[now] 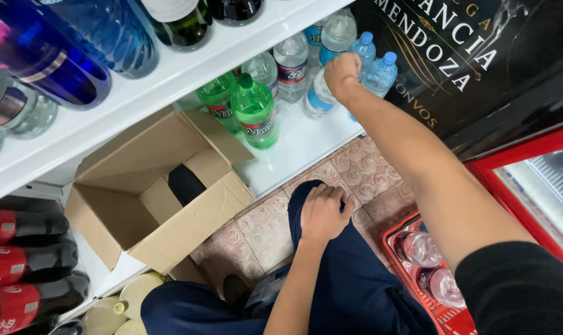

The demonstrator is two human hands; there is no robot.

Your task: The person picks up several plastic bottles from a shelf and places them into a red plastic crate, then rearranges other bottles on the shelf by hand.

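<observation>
Open cardboard box [151,198], green bottles [255,111]
</observation>
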